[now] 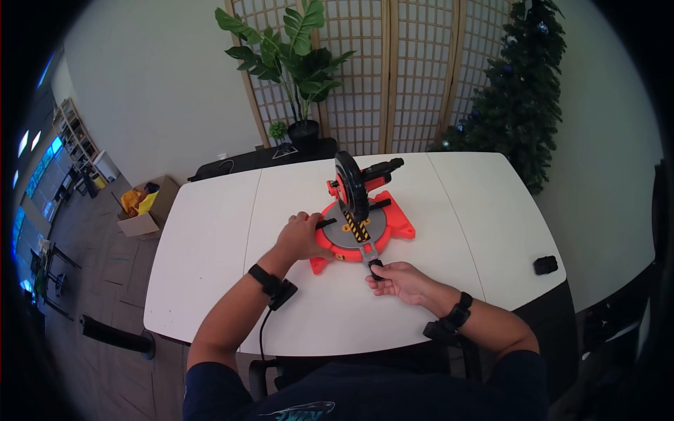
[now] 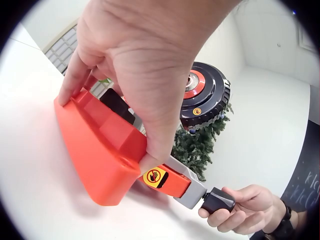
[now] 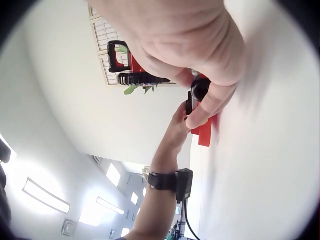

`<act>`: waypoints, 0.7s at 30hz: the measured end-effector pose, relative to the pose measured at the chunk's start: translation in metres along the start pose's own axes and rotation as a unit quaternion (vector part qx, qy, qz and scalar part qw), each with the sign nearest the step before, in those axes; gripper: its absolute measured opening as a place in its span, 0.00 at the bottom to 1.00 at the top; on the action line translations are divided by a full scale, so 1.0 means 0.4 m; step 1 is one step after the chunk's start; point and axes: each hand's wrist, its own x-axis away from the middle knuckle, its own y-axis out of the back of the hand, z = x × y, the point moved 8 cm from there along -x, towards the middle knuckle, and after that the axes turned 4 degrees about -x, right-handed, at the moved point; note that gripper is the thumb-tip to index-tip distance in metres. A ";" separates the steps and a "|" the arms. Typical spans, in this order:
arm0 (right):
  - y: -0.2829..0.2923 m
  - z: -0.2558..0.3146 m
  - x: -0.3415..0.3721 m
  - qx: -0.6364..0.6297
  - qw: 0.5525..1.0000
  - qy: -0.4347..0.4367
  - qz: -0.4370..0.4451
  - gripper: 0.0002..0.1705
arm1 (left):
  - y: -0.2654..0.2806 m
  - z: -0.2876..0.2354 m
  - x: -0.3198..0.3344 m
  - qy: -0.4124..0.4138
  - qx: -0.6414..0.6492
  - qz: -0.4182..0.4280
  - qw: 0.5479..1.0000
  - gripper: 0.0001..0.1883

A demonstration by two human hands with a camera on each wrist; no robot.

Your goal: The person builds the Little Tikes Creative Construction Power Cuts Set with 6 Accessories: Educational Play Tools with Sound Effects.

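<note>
A toy miter saw with an orange-red base (image 1: 399, 219) and a grey round turntable (image 1: 335, 231) stands on the white table. Its black blade guard (image 1: 351, 184) is raised over the turntable. My left hand (image 1: 300, 237) grips the base's left end, fingers over the back and thumb at the front, as the left wrist view shows closely. At the front, my right hand (image 1: 406, 282) pinches the black knob (image 2: 218, 200) on the grey arm between thumb and fingers. In the right wrist view, the fingers curl around that knob (image 3: 200, 89).
A small black object (image 1: 545, 264) lies at the right edge of the white table (image 1: 210, 281). Behind it are a potted plant (image 1: 303, 132), a lattice screen (image 1: 414, 77) and a decorated tree (image 1: 523, 105). An open cardboard box (image 1: 163, 203) sits off the left side.
</note>
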 end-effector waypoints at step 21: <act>-0.035 0.294 0.058 0.690 0.702 0.166 -0.056 0.37 | 0.006 -0.006 0.011 -0.028 -0.007 -0.009 1.000 0.59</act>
